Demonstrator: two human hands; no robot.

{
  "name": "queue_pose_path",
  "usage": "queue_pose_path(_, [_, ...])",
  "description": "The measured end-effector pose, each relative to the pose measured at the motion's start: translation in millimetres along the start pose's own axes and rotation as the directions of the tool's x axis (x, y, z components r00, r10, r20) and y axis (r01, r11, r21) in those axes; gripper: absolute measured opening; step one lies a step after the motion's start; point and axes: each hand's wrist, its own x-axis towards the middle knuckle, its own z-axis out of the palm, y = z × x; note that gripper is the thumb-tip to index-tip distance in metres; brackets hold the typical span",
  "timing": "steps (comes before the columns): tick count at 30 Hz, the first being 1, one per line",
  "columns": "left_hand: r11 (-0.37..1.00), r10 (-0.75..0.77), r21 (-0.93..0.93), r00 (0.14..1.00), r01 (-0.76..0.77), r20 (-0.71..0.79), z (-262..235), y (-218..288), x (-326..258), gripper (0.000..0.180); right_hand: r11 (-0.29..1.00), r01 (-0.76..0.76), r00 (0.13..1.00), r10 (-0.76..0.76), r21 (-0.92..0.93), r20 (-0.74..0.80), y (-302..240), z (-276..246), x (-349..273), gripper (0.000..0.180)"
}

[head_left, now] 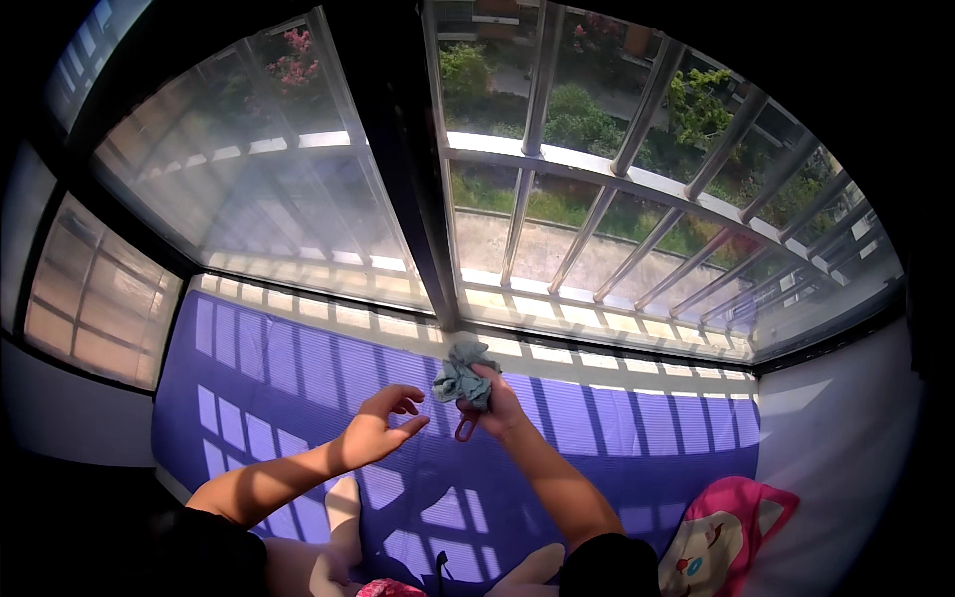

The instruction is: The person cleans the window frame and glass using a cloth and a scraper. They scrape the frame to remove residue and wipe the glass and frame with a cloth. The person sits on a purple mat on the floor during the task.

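Note:
A crumpled grey-green cloth (pixel 463 374) is bunched in my right hand (pixel 500 408), above the purple mat and close to the window frame. From beneath that hand sticks out a small reddish loop (pixel 466 428); what it belongs to is hidden by the fingers and the cloth. My left hand (pixel 380 428) hovers just left of the cloth without touching it. Its fingers are loosely curved, the thumb stands apart, and nothing is in it.
A ribbed purple mat (pixel 269 368) covers the ledge, striped with shadows. Ahead stands a dark window frame (pixel 398 169) with glass panes and metal bars (pixel 567 159) outside. A pink cushion with an animal face (pixel 741 517) lies at the lower right against the white wall (pixel 846 448).

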Motion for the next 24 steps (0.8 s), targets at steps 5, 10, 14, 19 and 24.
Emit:
queue_pose_path(5, [0.992,0.120,0.059,0.987,-0.115,-0.104,15,12,21,0.027,0.999,-0.025,0.990,0.022,0.022,0.141,1,22,-26,0.033])
queue_pose_path(10, [0.991,0.081,-0.108,0.996,-0.084,-0.037,21,-12,29,0.019,0.997,-0.003,0.997,0.008,-0.078,0.075,7,31,-36,0.033])
queue_pose_path(14, [0.660,-0.302,-0.709,0.952,0.250,0.056,14,-14,37,0.013,0.981,-0.156,0.957,0.180,-0.118,0.226,5,3,-33,0.031])
queue_pose_path(19, [0.526,-0.374,-0.779,0.915,0.342,0.149,-3,-14,40,0.013,0.939,-0.209,0.968,0.239,-0.272,0.081,2,12,-47,0.025])
queue_pose_path(24, [0.747,-0.148,-0.650,0.988,0.141,0.043,-2,-8,29,0.009,0.971,-0.145,0.987,0.156,-0.189,0.040,3,12,-45,0.028])
